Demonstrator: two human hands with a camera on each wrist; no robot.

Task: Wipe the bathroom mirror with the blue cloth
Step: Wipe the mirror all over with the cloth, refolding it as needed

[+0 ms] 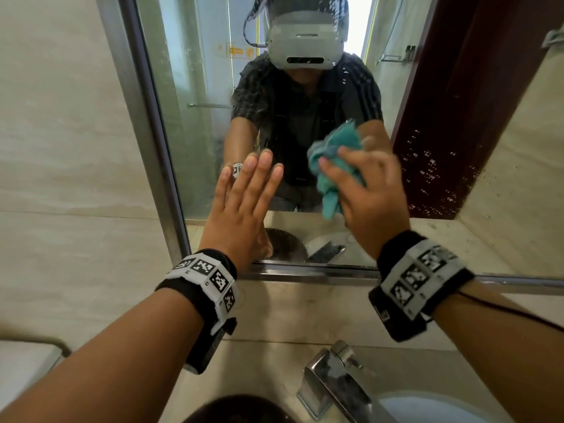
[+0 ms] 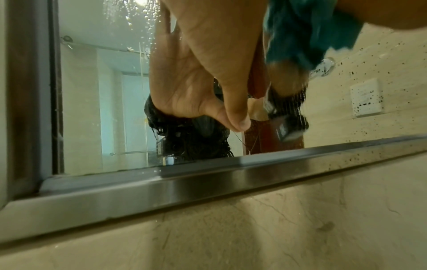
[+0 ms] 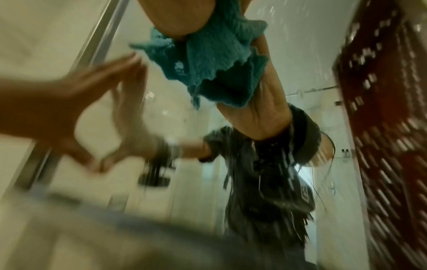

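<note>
Head view: the left hand (image 1: 241, 206) lies flat on the mirror (image 1: 195, 96) with its fingers straight, near the lower left of the glass. Just beside it, the right hand (image 1: 369, 190) presses a bunched blue cloth (image 1: 332, 160) against the mirror, fingers curled over it. Water droplets speckle the glass at the right. A chrome tap (image 1: 332, 383) stands below.

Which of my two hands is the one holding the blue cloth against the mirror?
Your right hand: it presses the bunched blue cloth to the mirror. The left hand holds nothing, its straight fingers flat on the glass.
</note>
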